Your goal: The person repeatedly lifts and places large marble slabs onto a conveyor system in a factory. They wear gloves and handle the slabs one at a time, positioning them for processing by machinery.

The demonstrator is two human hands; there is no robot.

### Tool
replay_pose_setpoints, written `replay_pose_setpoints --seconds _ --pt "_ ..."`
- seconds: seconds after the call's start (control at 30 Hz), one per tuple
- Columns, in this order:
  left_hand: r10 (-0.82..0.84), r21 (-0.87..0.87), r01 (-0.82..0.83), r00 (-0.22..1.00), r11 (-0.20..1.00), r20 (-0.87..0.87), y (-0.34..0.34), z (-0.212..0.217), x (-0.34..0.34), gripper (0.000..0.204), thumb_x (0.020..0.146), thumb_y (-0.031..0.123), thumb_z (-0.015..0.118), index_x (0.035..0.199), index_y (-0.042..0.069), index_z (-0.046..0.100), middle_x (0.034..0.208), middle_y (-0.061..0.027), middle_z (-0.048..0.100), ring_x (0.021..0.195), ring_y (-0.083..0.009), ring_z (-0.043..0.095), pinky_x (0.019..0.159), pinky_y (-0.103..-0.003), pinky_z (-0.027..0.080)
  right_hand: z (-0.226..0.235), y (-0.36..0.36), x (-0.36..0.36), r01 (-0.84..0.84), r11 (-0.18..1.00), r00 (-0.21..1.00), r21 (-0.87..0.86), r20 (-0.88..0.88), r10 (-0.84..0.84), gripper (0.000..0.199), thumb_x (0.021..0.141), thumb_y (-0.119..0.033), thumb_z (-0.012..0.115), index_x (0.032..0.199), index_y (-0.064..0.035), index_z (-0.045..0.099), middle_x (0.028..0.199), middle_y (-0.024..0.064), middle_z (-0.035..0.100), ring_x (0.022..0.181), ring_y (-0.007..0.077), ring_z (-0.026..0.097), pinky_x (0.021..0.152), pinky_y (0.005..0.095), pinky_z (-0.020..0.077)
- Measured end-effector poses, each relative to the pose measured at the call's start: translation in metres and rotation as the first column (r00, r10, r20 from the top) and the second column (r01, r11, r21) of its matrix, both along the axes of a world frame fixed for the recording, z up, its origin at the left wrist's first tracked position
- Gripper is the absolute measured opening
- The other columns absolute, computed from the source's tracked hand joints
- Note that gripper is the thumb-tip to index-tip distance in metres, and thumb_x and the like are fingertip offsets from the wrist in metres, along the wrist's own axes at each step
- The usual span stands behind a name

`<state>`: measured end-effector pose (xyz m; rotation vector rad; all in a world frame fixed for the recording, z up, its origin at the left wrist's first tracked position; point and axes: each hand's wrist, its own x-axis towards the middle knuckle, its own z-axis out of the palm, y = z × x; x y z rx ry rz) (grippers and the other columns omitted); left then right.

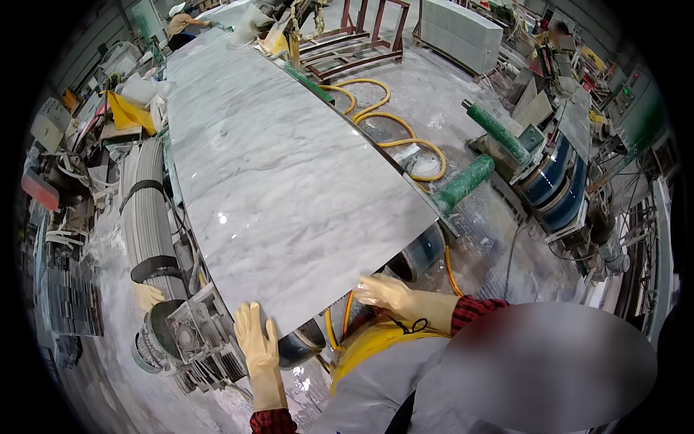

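A long, polished marble slab (289,173), white with grey veins, lies on a roller conveyor and runs from near me to the far left. I wear cream rubber gloves and red-and-black checked sleeves. At the slab's near left corner, my left hand (258,347) rests with its fingers stretched out and slightly apart. My right hand (383,292) is at the near edge, further right, its fingers bunched against the slab's rim; their undersides are hidden. A dark blue roller (302,346) shows below the near edge between my hands.
Left of the slab stands a motor (186,336) beside a bundle of grey strips (144,210), with a cream glove (148,295) near it. Yellow hose (383,119) coils on the wet floor at right. Green rollers (466,181) jut out there. A person (181,27) bends at the far end.
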<state>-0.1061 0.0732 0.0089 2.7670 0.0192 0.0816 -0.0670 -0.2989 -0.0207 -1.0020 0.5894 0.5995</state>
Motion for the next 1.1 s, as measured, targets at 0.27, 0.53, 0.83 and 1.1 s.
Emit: replay_pose_setpoints --seconds 0.27,0.53,0.83,1.1 --pt "0.038 -0.015 -0.037 0.998 0.999 0.052 -0.003 -0.006 -0.004 0.055 0.109 0.029 0.061 0.160 0.009 0.053 0.170 -0.0248 0.044 0.160 -0.0467 0.035 0.133 -0.058 0.021 0.000 0.034 0.028 0.229 0.972 0.967 -0.045 -0.109 -0.232 0.068 0.111 -0.040 0.068 0.146 0.0147 0.047 0.141 0.0294 0.056 0.127 0.0362 0.066 0.108 0.0475 0.0637" --pt "0.010 -0.021 -0.012 0.994 1.000 -0.113 -0.037 0.006 -0.089 0.063 0.107 0.034 0.062 0.163 0.009 0.046 0.171 -0.0275 0.040 0.159 -0.0521 0.031 0.133 -0.064 0.016 -0.004 -0.021 -0.059 0.011 0.987 0.996 -0.159 -0.082 -0.025 0.063 0.114 -0.045 0.062 0.129 0.0160 0.064 0.121 0.0222 0.075 0.105 0.0297 0.075 0.097 0.0389 0.0631" --pt "-0.160 0.187 0.143 0.984 0.972 0.078 0.013 -0.008 0.011 0.069 0.107 0.039 0.063 0.165 0.006 0.046 0.171 -0.0315 0.039 0.161 -0.0512 0.030 0.134 -0.062 0.014 -0.007 -0.035 -0.086 -0.489 0.421 0.783 -0.764 -0.172 0.597 0.063 0.118 -0.055 0.040 0.126 -0.0022 0.072 0.109 0.0242 0.079 0.102 0.0386 0.075 0.092 0.0446 0.0581" --pt "-0.415 0.059 0.415 0.870 0.908 0.267 -0.002 0.003 0.166 0.047 0.107 0.023 0.065 0.149 0.002 0.064 0.147 -0.0265 0.066 0.139 -0.0454 0.059 0.123 -0.053 0.040 -0.074 -0.050 -0.106 -0.418 0.745 0.803 -0.519 0.172 0.570 0.038 0.113 -0.035 0.063 0.136 -0.0058 0.059 0.104 0.0205 0.081 0.094 0.0361 0.077 0.081 0.0437 0.0601"
